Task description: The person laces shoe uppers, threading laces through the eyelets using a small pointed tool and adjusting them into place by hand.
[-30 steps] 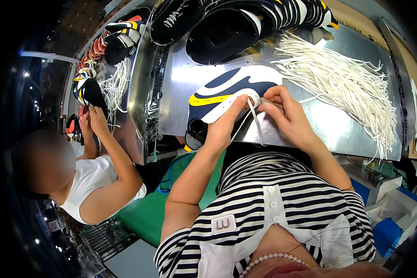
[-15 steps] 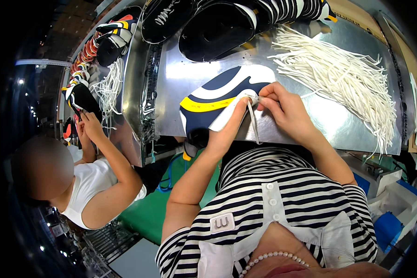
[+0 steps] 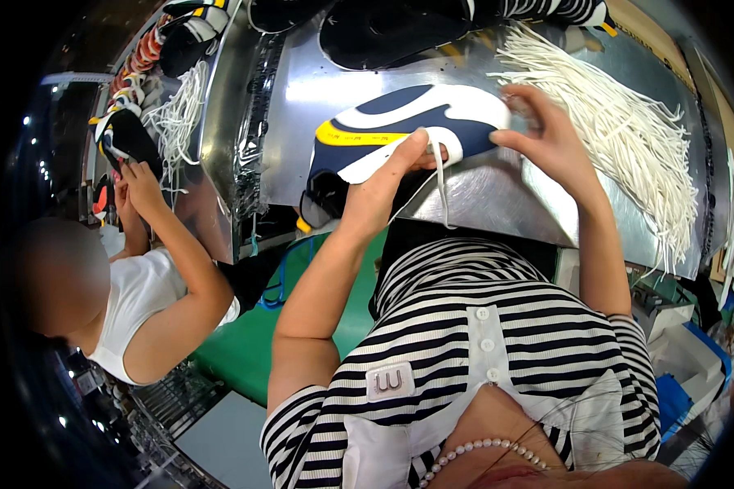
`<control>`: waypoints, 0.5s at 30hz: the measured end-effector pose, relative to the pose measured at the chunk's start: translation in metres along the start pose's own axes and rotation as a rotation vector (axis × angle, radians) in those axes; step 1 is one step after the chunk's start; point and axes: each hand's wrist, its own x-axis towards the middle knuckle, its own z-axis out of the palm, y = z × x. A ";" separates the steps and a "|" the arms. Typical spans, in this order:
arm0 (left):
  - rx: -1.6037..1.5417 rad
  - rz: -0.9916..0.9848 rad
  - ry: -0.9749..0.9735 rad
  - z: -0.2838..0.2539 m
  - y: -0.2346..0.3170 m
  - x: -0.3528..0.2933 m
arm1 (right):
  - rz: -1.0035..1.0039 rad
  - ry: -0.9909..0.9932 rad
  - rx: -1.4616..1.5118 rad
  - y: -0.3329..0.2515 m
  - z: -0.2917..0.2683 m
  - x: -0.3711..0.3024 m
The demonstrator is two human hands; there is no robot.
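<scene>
A shoe upper (image 3: 475,106) in navy and white with a yellow band is above the near part of the metal table. My left hand (image 3: 377,186) grips it at the opening, thumb on top and fingers partly inside. From that opening a white shoelace (image 3: 442,196) hangs loosely toward me. At the toe end is my right hand (image 3: 550,138), its thumb against or very close to the toe and its other fingers spread apart and a little blurred. I see nothing held between them.
A large heap of white laces (image 3: 612,134) covers the right side of the metal table (image 3: 302,155). Black-lined shoe uppers (image 3: 391,37) lie along the far edge. At the left, a co-worker's hands (image 3: 139,191) work on another upper beside more laces (image 3: 179,114).
My right hand has left the lace at the opening and moved outward to the toe, its fingers now spread. The upper's toe has turned to the right. The view has shifted slightly.
</scene>
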 end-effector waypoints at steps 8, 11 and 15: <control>0.685 0.060 -0.206 -0.025 0.026 0.021 | 0.563 0.036 0.667 -0.002 0.026 0.023; 1.283 0.186 -0.194 -0.011 0.036 0.004 | 0.449 0.122 0.589 0.014 0.029 0.017; 1.291 0.398 0.031 -0.012 0.023 -0.005 | 0.463 -0.063 0.521 -0.020 0.038 -0.015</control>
